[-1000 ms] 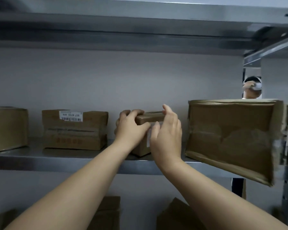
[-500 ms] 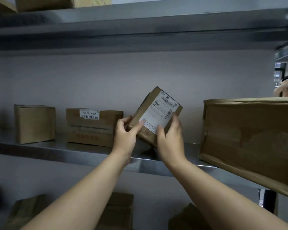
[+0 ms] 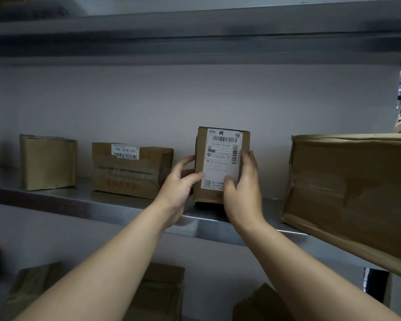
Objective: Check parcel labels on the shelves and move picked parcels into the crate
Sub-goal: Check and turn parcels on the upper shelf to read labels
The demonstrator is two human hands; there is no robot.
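Above shelf, both hands grip upright parcel (label facing camera).

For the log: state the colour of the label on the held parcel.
White with black print, on the brown parcel; head view.

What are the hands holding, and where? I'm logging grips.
A small labelled parcel, upright: left hand on its left side, right hand on its lower right edge.

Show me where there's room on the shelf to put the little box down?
Bare metal shelf shows between the labelled box and the small parcel the hands hold, and between that parcel and the big carton. The plain box sits close beside the labelled one.
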